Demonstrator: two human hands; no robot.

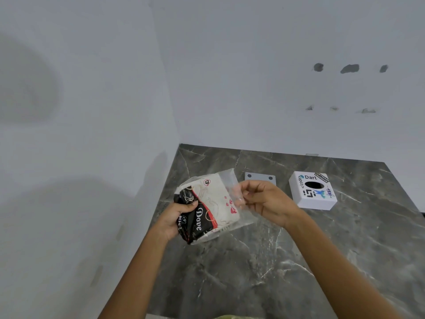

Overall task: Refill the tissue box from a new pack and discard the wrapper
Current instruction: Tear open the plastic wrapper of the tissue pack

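Pack [208,207], black-and-cream, seemingly open at its clear end, held by both hands.

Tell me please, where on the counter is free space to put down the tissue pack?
Free: the wide marble counter stretch between the forearms, nearer than the tissue pack; also the right side, nearer than the white tissue box. Crowded: the back strip, where the grey plate and box sit close together.
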